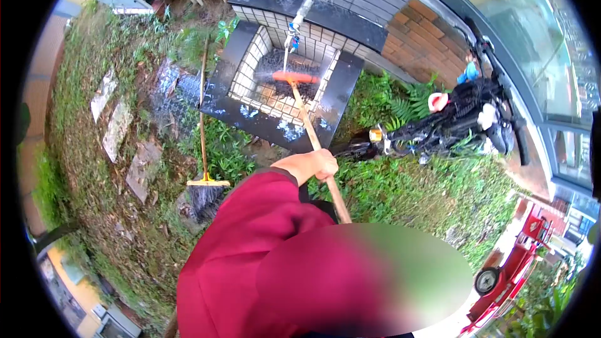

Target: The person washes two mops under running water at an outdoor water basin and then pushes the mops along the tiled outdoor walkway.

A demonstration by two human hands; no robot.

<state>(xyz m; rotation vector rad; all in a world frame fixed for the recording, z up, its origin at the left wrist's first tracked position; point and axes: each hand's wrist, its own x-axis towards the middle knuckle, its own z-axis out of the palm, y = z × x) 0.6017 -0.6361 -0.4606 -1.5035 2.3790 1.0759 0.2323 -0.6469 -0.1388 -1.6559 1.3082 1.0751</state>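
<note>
from where i stand, the person's left hand [322,164] is wrapped tight around the wooden handle [310,128] of a red-headed broom [295,77]. i cannot see the right hand, so i cannot tell if it is holding on too. the broom's head is inside the tiled sink [340,91], under the tap [296,30] at the sink's far side. water runs down there and sprays out both ways — so i think the broom is being rinsed. i cannot see its bristles well.

the next move, i guess, calls for turning or shifting the head so water gets to all of it, with a firm hold on the long handle. the tap hangs close over the head, and the sink's walls leave little room to swing it.

left of the sink lies a yellow-headed broom [208,183] with a long handle, near the sink's side. right of the sink is a black bike [463,112] — one end comes near the sink's front corner, so stepping that way looks tricky. green ferns [407,111] grow between them. way off, right and in front of the sink, is a red cart [513,275].
</note>
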